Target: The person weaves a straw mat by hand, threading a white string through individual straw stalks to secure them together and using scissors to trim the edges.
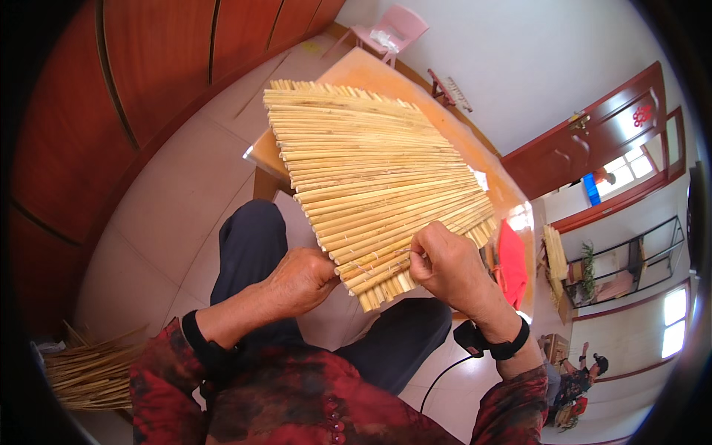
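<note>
A mat of yellow reed stalks (371,163), laid side by side and stitched with thin thread, rests on the orange tabletop and juts over its near edge toward me. At the mat's near left corner is my left hand (300,279), closed, its fingertips partly hidden by the stalk ends. Over the near right part of the mat, my right hand (451,265) is closed in a pinch, close to a line of stitches. Whatever it pinches is too small to make out.
The orange table (356,70) reaches away beyond the mat. Red cloth (512,263) lies at its right side. A bundle of loose stalks (96,374) is at lower left. A pink chair (397,30) stands by the far wall. Another person (582,378) sits at far right.
</note>
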The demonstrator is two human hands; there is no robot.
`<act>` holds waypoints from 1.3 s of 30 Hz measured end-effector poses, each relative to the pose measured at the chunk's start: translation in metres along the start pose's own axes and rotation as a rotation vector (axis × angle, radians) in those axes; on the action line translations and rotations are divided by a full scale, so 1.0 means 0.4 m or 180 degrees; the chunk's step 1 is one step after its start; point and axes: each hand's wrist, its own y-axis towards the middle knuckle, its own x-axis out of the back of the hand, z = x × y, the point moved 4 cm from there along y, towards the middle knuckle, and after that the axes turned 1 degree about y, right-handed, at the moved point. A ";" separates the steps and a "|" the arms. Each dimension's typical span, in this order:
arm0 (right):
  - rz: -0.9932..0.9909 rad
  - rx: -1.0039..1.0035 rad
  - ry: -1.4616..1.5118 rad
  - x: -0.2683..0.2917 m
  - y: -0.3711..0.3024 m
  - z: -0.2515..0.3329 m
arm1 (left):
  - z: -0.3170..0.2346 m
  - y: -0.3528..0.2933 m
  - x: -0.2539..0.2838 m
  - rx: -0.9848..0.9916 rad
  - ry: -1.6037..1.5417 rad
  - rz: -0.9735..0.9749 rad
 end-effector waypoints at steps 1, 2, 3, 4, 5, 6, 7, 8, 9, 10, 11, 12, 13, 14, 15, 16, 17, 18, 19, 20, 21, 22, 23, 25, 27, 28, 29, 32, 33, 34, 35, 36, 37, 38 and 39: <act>0.0011 -0.0031 0.0053 -0.015 -0.008 0.000 | 0.010 -0.016 -0.005 -0.0170 0.0345 0.0235; 0.0068 -0.0040 0.0056 -0.032 -0.017 0.002 | 0.020 -0.023 -0.005 -0.0252 0.0415 0.0346; 0.0128 -0.0039 0.0052 -0.046 -0.023 0.003 | 0.023 -0.025 -0.004 -0.0214 0.0408 0.0381; 0.0140 -0.0066 0.0096 -0.057 -0.030 0.001 | 0.018 -0.025 -0.002 -0.0358 0.0458 0.0291; 0.0166 -0.0094 0.0139 -0.067 -0.037 -0.003 | 0.013 -0.026 0.002 -0.0504 0.0506 0.0204; 0.0191 -0.0109 0.0169 -0.074 -0.042 -0.005 | 0.014 -0.026 0.005 -0.0477 0.0497 0.0230; 0.0201 -0.0131 0.0199 -0.075 -0.043 -0.002 | 0.012 -0.027 0.005 -0.0568 0.0673 0.0316; 0.0189 -0.0174 0.0218 -0.071 -0.044 0.003 | 0.010 -0.029 0.003 -0.0662 0.0847 0.0407; 0.0171 -0.0215 0.0230 -0.069 -0.044 0.006 | 0.014 -0.031 0.003 -0.0647 0.0839 0.0439; 0.0172 -0.0240 0.0258 -0.072 -0.045 0.005 | 0.018 -0.035 0.003 -0.0636 0.0861 0.0458; 0.0198 -0.0234 0.0323 -0.076 -0.046 0.003 | 0.021 -0.037 0.003 -0.0624 0.0884 0.0478; 0.0227 -0.0225 0.0382 -0.078 -0.046 0.002 | 0.021 -0.036 0.004 -0.0612 0.0875 0.0506; 0.0229 -0.0247 0.0406 -0.076 -0.046 0.003 | 0.018 -0.035 0.007 -0.0621 0.0882 0.0510; 0.0255 -0.0254 0.0397 -0.073 -0.044 0.008 | 0.017 -0.035 0.009 -0.0628 0.0890 0.0514; 0.0282 -0.0256 0.0382 -0.072 -0.044 0.010 | 0.018 -0.035 0.008 -0.0616 0.0884 0.0536; 0.0285 -0.0272 0.0403 -0.076 -0.047 0.007 | 0.018 -0.037 0.008 -0.0664 0.0848 0.0504; 0.0287 -0.0263 0.0433 -0.081 -0.050 0.005 | 0.018 -0.040 0.008 -0.0711 0.0812 0.0472; 0.0287 -0.0256 0.0453 -0.084 -0.053 0.004 | 0.021 -0.044 0.009 -0.0705 0.0802 0.0490; 0.0290 -0.0273 0.0466 -0.086 -0.055 0.005 | 0.026 -0.050 0.008 -0.0704 0.0909 0.0636; 0.0307 -0.0270 0.0469 -0.089 -0.056 0.006 | 0.029 -0.055 0.006 -0.0704 0.1015 0.0782; 0.0328 -0.0259 0.0475 -0.092 -0.057 0.006 | 0.029 -0.056 0.006 -0.0691 0.1009 0.0795; 0.0336 -0.0267 0.0491 -0.095 -0.058 0.006 | 0.028 -0.057 0.007 -0.0676 0.1048 0.0819; 0.0338 -0.0279 0.0493 -0.096 -0.058 0.006 | 0.027 -0.058 0.008 -0.0660 0.1088 0.0843; 0.0352 -0.0295 0.0498 -0.099 -0.058 0.006 | 0.028 -0.060 0.009 -0.0669 0.1134 0.0851; 0.0410 -0.0302 0.0561 -0.102 -0.058 0.007 | 0.031 -0.064 0.008 -0.0683 0.1181 0.0855; 0.0417 -0.0306 0.0565 -0.104 -0.058 0.007 | 0.033 -0.067 0.008 -0.0705 0.1184 0.0879; 0.0459 -0.0317 0.0561 -0.108 -0.060 0.007 | 0.034 -0.069 0.007 -0.0728 0.1185 0.0903; 0.0556 -0.0349 0.0544 -0.114 -0.061 0.006 | 0.038 -0.073 0.002 -0.0689 0.1200 0.0975; 0.0596 -0.0367 0.0519 -0.114 -0.061 0.007 | 0.037 -0.076 0.002 -0.0686 0.1194 0.0974; 0.0602 -0.0370 0.0519 -0.112 -0.062 0.010 | 0.040 -0.079 0.001 -0.0623 0.1227 0.1044; 0.0546 -0.0352 0.0489 -0.109 -0.061 0.013 | 0.042 -0.082 -0.001 -0.0560 0.1259 0.1115; 0.0495 -0.0311 0.0467 -0.106 -0.056 0.019 | 0.043 -0.085 -0.003 -0.0542 0.1265 0.1105; 0.0505 -0.0293 0.0476 -0.098 -0.051 0.031 | 0.043 -0.088 -0.005 -0.0578 0.1187 0.0961; 0.0433 -0.0293 0.0500 -0.085 -0.046 0.050 | 0.042 -0.091 -0.007 -0.0612 0.1112 0.0817; 0.0361 -0.0303 0.0515 -0.079 -0.045 0.065 | 0.042 -0.092 -0.016 -0.0604 0.1110 0.0807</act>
